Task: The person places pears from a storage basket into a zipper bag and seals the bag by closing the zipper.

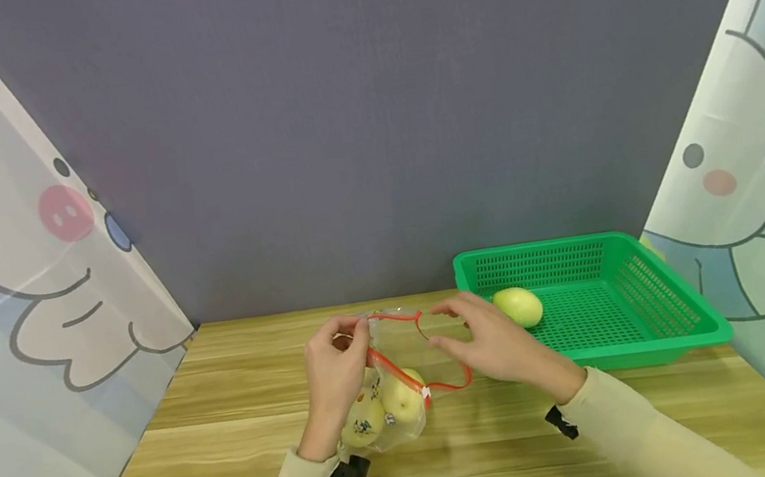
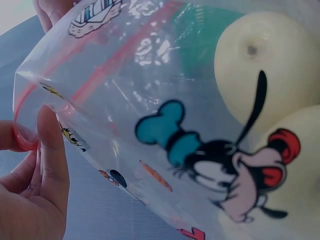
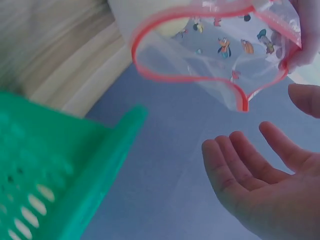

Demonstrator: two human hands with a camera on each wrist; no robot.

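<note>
My left hand (image 1: pixel 334 369) pinches the red-edged rim of a clear zip bag (image 1: pixel 439 351) printed with cartoon figures. The bag's mouth gapes toward the right. Inside it lie round pale yellow-green fruits (image 1: pixel 403 397), like apples or pears; in the left wrist view a fruit (image 2: pixel 267 55) shows through the plastic beside a printed dog. Just right of the mouth, my right hand (image 1: pixel 486 339) is spread with thumb and fingers apart and nothing between them. The right wrist view shows that hand (image 3: pixel 265 185) a small gap away from the bag's red rim (image 3: pixel 190 79).
A green plastic basket (image 1: pixel 674 346) stands on the right of the wooden table (image 1: pixel 186 474), close by my right forearm. One yellow-green fruit (image 1: pixel 518 307) lies at its left end. A grey cloth wall (image 1: pixel 363 123) rises behind the table.
</note>
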